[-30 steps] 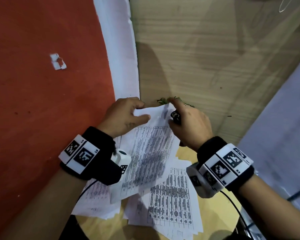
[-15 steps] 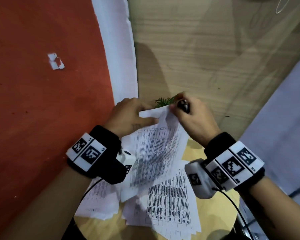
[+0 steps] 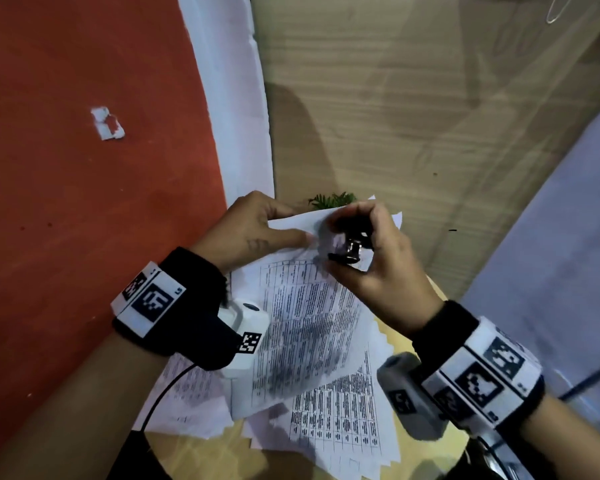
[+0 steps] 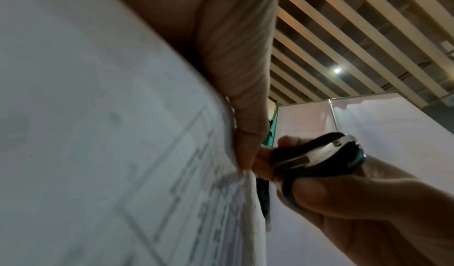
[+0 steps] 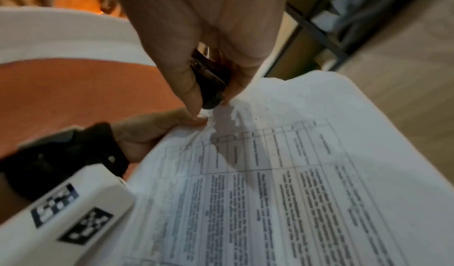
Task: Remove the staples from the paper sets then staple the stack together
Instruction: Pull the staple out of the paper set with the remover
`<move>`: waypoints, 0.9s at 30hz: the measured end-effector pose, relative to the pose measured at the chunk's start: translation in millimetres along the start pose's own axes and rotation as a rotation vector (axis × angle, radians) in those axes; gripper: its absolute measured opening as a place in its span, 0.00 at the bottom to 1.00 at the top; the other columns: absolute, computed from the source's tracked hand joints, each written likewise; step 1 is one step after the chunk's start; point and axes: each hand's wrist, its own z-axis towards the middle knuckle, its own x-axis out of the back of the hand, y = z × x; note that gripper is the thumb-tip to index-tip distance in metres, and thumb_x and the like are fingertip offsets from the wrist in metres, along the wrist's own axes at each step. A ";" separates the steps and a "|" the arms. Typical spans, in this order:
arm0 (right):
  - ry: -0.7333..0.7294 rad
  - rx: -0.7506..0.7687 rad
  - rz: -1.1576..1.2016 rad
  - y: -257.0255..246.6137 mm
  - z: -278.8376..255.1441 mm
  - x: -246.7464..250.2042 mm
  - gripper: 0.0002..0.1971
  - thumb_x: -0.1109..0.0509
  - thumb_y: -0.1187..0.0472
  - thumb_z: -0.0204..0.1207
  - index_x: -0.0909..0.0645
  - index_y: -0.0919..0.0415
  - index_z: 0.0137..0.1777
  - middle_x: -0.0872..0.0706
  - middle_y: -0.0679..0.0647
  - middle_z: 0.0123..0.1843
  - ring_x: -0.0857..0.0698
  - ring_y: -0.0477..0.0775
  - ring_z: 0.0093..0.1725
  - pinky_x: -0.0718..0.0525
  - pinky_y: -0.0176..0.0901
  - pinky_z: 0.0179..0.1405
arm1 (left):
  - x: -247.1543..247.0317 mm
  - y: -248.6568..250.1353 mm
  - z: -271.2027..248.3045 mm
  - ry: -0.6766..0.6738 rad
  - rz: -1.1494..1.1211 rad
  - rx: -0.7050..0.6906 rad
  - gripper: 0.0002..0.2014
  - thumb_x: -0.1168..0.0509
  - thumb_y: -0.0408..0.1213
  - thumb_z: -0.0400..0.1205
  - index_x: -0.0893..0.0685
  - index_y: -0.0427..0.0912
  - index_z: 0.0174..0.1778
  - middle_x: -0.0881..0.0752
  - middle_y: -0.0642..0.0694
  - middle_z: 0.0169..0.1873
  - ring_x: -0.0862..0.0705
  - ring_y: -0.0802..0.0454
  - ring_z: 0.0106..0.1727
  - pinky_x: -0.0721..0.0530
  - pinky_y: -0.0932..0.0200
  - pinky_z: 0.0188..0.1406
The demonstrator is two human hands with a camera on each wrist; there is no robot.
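At paper set [image 3: 302, 327] corner | left hand [image 3: 253, 230] pinches | right hand [image 3: 371, 268] grips staple remover [image 3: 349, 249]

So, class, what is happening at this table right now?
A person is working on a stapled paper set. The left hand pinches its top corner, holding the set lifted, while the right hand grips a black staple remover at that corner. More printed sheets lie loose on the round table below.

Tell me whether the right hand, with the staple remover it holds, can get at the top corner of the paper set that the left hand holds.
Probably yes. The right hand has the staple remover at that corner of the paper set, which the left hand pinches clear; nothing lies between.
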 end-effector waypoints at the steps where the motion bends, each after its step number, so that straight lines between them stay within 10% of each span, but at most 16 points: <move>1: 0.019 0.074 -0.045 -0.9 1.7 0.4 0.20 0.25 0.65 0.66 0.26 0.64 0.57 0.16 0.51 0.55 0.18 0.43 0.48 0.20 0.32 0.50 | 0.2 1.6 -0.2 0.007 -0.013 -0.003 0.10 0.26 0.31 0.74 0.09 0.51 0.44 0.11 0.66 0.43 0.15 0.71 0.45 0.20 0.69 0.53; 10: 0.065 0.321 -0.293 1.8 7.4 3.8 0.21 0.19 0.64 0.62 0.16 0.67 0.56 0.16 0.57 0.56 0.19 0.51 0.56 0.23 0.37 0.59 | -3.7 14.6 -4.0 -0.024 -0.152 0.013 0.05 0.28 0.27 0.75 0.10 0.41 0.37 0.11 0.56 0.30 0.17 0.65 0.33 0.22 0.73 0.37; 27: 0.086 0.406 -0.371 10.5 8.8 -0.3 0.18 0.20 0.64 0.64 0.14 0.67 0.54 0.13 0.57 0.54 0.17 0.54 0.52 0.20 0.42 0.55 | -8.8 15.4 -6.0 0.008 -0.168 0.040 0.11 0.26 0.28 0.72 0.10 0.49 0.29 0.14 0.54 0.29 0.20 0.62 0.33 0.23 0.70 0.35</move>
